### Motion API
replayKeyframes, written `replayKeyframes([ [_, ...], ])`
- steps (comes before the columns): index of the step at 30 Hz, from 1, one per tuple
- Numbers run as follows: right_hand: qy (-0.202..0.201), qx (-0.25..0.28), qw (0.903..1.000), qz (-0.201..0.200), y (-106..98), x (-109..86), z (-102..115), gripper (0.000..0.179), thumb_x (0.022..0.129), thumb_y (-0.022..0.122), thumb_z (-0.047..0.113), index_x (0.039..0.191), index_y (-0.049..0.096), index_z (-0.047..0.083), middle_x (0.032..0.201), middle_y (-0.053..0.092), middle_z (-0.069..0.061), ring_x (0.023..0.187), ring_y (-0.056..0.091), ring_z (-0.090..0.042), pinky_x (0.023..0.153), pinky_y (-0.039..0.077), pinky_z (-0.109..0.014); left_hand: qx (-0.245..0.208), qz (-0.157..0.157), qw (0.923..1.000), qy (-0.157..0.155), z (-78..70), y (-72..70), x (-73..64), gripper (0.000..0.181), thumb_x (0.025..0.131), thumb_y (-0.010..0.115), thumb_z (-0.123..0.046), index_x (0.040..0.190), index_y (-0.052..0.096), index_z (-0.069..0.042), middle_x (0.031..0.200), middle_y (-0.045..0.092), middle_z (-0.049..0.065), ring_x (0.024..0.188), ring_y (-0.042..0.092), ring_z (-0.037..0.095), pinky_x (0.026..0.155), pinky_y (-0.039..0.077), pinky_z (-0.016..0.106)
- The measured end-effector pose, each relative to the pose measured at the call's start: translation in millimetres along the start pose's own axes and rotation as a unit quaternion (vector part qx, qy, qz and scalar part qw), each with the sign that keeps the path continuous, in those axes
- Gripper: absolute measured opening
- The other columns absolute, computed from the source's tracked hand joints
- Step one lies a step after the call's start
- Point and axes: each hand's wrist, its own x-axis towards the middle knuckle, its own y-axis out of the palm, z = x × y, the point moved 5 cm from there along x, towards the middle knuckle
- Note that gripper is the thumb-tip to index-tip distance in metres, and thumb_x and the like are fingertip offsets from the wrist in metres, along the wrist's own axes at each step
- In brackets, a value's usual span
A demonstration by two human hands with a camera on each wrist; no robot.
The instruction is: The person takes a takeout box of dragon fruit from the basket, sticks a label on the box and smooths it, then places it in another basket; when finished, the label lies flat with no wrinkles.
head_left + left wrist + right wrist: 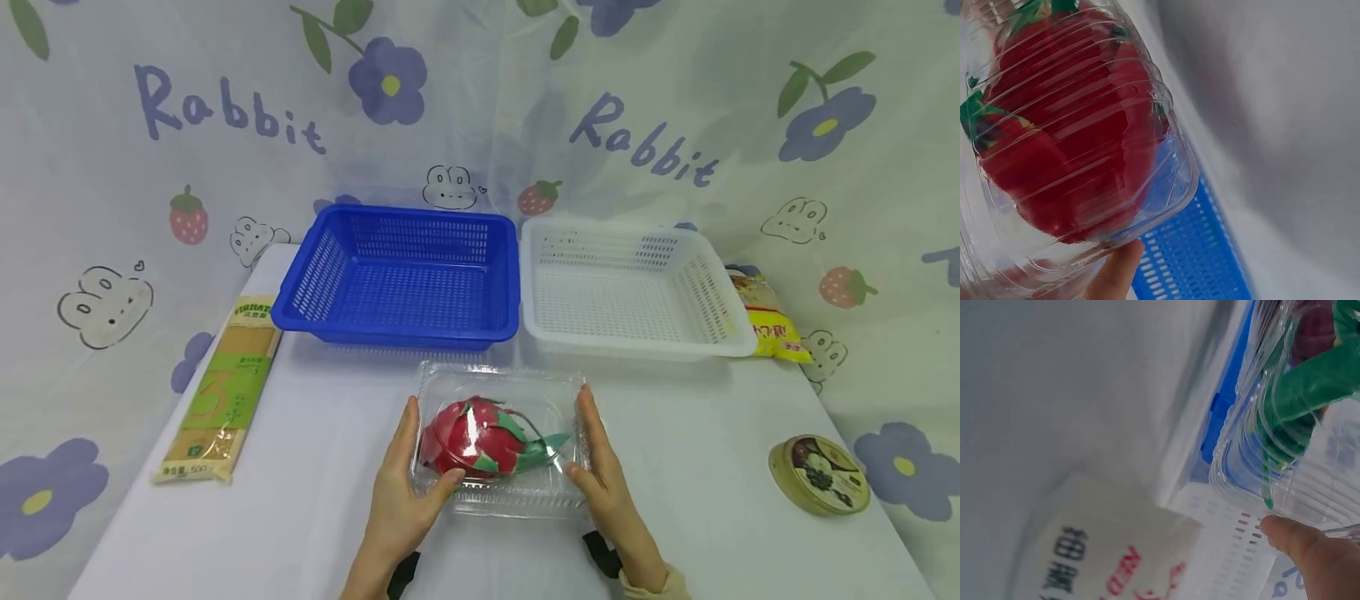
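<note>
Between my two hands is a clear plastic clamshell box (517, 502), its lid closed over a red dragon fruit (474, 437) with green leafy scales. My left hand (403, 483) grips the box's left end, thumb on the front edge and fingers along the side. At the opposite end my right hand (611, 483) holds it the same way. The left wrist view shows the fruit's red body (1079, 125) through the ribbed wall, with a fingertip (1124, 265) under the corner. Green leaf tips (1310, 384) show inside the box in the right wrist view.
Behind the box stand a blue basket (397, 337) and a white basket (637, 346), side by side. A noodle packet (221, 392) lies at the left. On the right are a round gold tin (819, 475) and a yellow bag (776, 329) behind the white basket.
</note>
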Motion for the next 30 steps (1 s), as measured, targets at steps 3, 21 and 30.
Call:
replayKeyframes([
  [3,0.01,-0.023,0.9996,0.008,1.1,-2.8,-4.5,0.075,0.088,0.049,0.003,0.151,0.01,-0.008,0.161,0.003,-0.025,0.152,0.005,-0.011,0.119,0.005,-0.013,0.013,0.001,0.9999,-0.006,3.2,1.1,-1.4,0.096,0.077,0.079,-0.021,0.153,0.023,-0.004,0.157,0.028,0.021,0.144,0.028,0.043,0.106,0.03,0.064],
  [21,0.09,-0.103,0.9895,0.047,0.9,-3.8,-12.3,0.08,0.086,0.057,0.01,0.155,0.016,0.008,0.162,0.001,-0.022,0.15,0.002,-0.003,0.105,0.01,-0.079,0.092,0.009,0.9956,0.016,10.3,4.4,-3.8,0.087,0.079,0.076,-0.03,0.151,0.032,-0.008,0.159,0.026,0.016,0.139,0.035,0.046,0.095,0.04,0.07],
  [30,0.14,-0.185,0.9689,0.086,-4.0,-8.5,-11.5,0.079,0.091,0.06,0.018,0.156,0.015,0.015,0.163,0.004,-0.021,0.143,0.016,-0.053,0.096,0.024,-0.081,0.203,0.039,0.978,0.029,2.1,2.5,-2.1,0.09,0.073,0.078,-0.044,0.147,0.041,-0.011,0.156,0.031,0.021,0.124,0.052,0.048,0.088,0.049,0.065],
])
